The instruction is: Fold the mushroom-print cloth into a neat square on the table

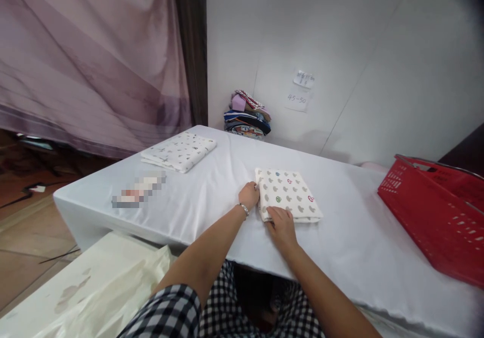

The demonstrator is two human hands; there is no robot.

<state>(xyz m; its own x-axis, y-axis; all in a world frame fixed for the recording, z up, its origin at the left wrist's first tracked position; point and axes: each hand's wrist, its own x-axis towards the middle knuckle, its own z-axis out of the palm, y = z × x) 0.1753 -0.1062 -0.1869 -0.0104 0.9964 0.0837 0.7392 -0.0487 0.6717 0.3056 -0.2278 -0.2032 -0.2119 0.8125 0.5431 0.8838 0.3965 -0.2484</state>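
On white-sheeted table (pixel 212 187), near front edge: folded cream cloth printed with grey and coloured hearts (pixel 289 193), lying flat. Left hand (pixel 248 195), wrist braceleted, curled against cloth's left edge, fingers together; right hand (pixel 280 225) pressed flat on its near corner, fingers spread, gripping nothing. Both forearms reaching forward, converging at cloth.

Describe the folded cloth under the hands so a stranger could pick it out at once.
Start at the white-covered table. Near its front edge, left of the red basket, lies the folded cloth, with the left hand at its side and the right hand on its near corner. Unlike the star-print cloth at the far left corner, it bears grey and coloured blob shapes.
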